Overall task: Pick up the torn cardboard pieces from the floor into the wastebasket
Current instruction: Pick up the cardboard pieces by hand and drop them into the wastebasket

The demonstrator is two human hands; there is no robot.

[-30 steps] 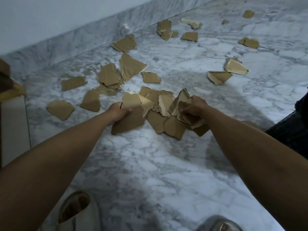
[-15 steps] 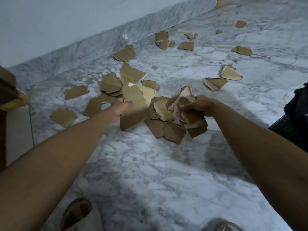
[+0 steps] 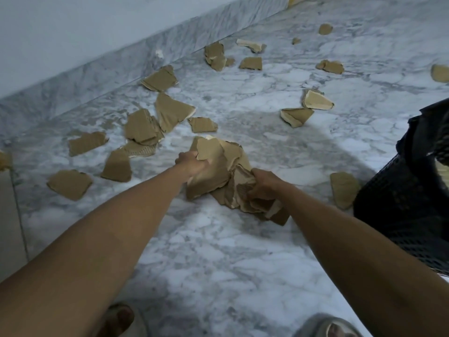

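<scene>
- Cardboard bundle [image 3: 218,171]: one, gripped by left hand [image 3: 194,162] and right hand [image 3: 263,184], lying diagonally, upper-left to lower-right.
- Roughly seventeen loose pieces [image 3: 170,113] on floor [image 3: 218,251].
- One black wastebasket [image 3: 408,203], right.

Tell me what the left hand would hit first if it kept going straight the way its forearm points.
Probably the small torn piece lying just beyond the bundle that the left hand grips; depth is uncertain.

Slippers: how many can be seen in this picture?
2. One slipper at the bottom edge, left of centre; the other slipper at the bottom right. Both are partly cut off.
</scene>
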